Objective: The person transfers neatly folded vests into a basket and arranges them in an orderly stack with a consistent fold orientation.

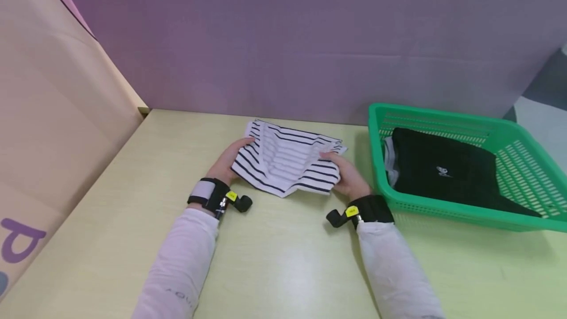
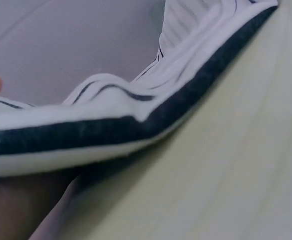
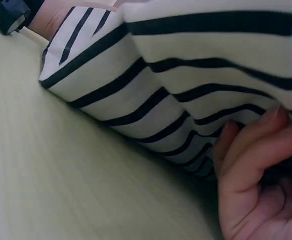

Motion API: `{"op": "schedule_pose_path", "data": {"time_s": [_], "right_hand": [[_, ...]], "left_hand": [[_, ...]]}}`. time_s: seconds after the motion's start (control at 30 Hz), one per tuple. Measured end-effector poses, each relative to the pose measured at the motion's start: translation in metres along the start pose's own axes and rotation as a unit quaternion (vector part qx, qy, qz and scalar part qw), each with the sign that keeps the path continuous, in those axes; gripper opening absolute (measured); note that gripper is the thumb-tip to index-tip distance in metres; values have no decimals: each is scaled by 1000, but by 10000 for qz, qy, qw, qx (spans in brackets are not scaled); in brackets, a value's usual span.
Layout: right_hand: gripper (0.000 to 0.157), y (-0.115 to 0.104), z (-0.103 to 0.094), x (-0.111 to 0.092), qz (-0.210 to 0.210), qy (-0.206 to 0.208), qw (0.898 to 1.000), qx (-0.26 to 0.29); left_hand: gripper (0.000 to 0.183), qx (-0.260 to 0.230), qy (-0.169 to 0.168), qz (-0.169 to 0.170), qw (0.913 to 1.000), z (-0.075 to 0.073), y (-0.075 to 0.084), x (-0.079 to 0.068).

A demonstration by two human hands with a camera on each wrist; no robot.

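A white cloth with dark stripes [image 1: 290, 161], folded and rumpled, is held between both hands just above the table. At its left edge my left hand [image 1: 223, 164] grips it, thumb on top and the other fingers hidden beneath. My right hand [image 1: 347, 176] pinches the right side, its thumb lying over the fabric. From below, the right wrist view shows curled fingers [image 3: 256, 155] against the cloth's underside. In the left wrist view the striped hem [image 2: 135, 127] runs across, hiding most of the left hand.
To the right stands a green plastic basket [image 1: 377, 156] with a folded black garment [image 1: 443, 161] and some grey cloth [image 1: 391, 161] inside. A purple-grey panel [image 1: 266, 48] rises behind the pale wooden table [image 1: 283, 260]; a beige printed sheet [image 1: 53, 97] borders the left.
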State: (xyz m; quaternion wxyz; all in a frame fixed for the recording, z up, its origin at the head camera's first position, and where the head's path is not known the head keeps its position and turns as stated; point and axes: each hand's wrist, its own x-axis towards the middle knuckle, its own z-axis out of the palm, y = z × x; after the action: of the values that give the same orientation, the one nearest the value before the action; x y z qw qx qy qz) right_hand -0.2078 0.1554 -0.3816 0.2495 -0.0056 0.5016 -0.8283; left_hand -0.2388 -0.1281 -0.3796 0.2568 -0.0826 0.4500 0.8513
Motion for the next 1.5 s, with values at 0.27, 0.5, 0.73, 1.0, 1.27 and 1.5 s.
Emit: {"op": "schedule_pose_path", "data": {"time_s": [0.27,0.5,0.73,1.0,1.27,1.5], "right_hand": [[53,6,3,5,-160,640,9897,-1272],[46,7,-2,2,-467,-108,9981,-398],[41,1,-2,-2,-356,-508,9947,814],[29,2,-6,3,46,1,9949,1006],[67,7,-9,5,-5,174,9989,442],[68,7,-8,3,-32,202,9994,291]], "left_hand": [[52,389,198,-179,9989,1,-1,2],[51,459,83,-132,9988,4,-1,2],[31,286,-32,-57,9996,3,0,2],[25,182,-78,-8,9998,0,-1,2],[54,418,95,14,9991,0,-3,3],[33,162,196,50,9997,-1,-2,1]]}}
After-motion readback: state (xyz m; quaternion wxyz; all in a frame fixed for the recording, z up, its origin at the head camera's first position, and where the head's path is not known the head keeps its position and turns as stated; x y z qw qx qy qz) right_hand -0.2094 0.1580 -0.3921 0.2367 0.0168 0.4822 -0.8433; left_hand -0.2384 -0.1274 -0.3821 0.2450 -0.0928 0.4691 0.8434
